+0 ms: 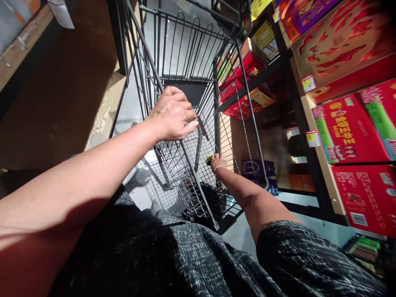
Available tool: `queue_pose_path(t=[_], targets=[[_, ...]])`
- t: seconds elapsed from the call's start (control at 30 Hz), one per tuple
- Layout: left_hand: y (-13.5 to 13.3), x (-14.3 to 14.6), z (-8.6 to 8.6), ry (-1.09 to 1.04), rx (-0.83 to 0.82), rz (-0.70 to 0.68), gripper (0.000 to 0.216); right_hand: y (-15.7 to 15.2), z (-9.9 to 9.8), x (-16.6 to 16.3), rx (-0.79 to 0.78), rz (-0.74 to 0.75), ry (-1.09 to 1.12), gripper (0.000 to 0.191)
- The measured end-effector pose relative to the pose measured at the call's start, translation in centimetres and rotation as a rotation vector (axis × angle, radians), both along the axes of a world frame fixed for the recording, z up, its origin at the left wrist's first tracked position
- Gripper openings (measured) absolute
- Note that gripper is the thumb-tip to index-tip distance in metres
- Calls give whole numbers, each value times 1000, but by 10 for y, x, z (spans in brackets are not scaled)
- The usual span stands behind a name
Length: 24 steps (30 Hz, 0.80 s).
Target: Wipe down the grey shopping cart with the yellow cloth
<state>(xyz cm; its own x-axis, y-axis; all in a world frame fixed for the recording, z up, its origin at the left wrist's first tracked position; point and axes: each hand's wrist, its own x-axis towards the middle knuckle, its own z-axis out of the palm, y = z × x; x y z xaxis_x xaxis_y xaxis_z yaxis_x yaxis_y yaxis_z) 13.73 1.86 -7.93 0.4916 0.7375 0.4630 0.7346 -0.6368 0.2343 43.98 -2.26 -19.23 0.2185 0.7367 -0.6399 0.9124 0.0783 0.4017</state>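
Observation:
A black wire shopping cart (193, 173) stands in front of me, tilted in my view. My left hand (175, 113) is closed over its near side rail, with the fingers curled around the metal. Down inside the cart, my right hand (218, 161) is low over the wire mesh, a thin bracelet on its wrist. A small yellow-green item (209, 159) shows at its fingertips, mostly hidden by the hand; its kind I cannot make out. A dark mesh-like thing (213, 202) is at the cart's near end.
Shelves with red gift boxes (346, 128) and price tags rise at the right. Purple packages (258, 168) lie low beside the cart. At the left is a wooden display unit (103, 107) with a black post. Grey floor shows through the wires.

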Motion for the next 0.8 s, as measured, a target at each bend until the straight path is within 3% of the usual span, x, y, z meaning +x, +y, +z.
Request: queue_pose_path(t=[0.1, 0.3, 0.4, 0.5, 0.6, 0.7, 0.8], targets=[[0, 0, 1, -20, -13, -17, 45, 22, 26, 20, 128, 85, -53, 49], [7, 0, 0, -27, -4, -3, 51, 59, 121, 33, 534, 354, -175, 44], [17, -1, -3, -94, -34, 26, 48, 65, 148, 35, 709, 376, -193, 44], [31, -2, -5, -106, -67, 52, 50, 59, 128, 38, 670, 392, -163, 46], [43, 1, -2, -58, -96, 82, 55, 45, 77, 39, 453, 399, -98, 46], [49, 5, 3, -73, -125, 101, 56, 26, 28, 33, 231, 232, -6, 40], [51, 9, 4, -129, -162, 65, 49, 8, -3, 25, 103, 70, 62, 47]])
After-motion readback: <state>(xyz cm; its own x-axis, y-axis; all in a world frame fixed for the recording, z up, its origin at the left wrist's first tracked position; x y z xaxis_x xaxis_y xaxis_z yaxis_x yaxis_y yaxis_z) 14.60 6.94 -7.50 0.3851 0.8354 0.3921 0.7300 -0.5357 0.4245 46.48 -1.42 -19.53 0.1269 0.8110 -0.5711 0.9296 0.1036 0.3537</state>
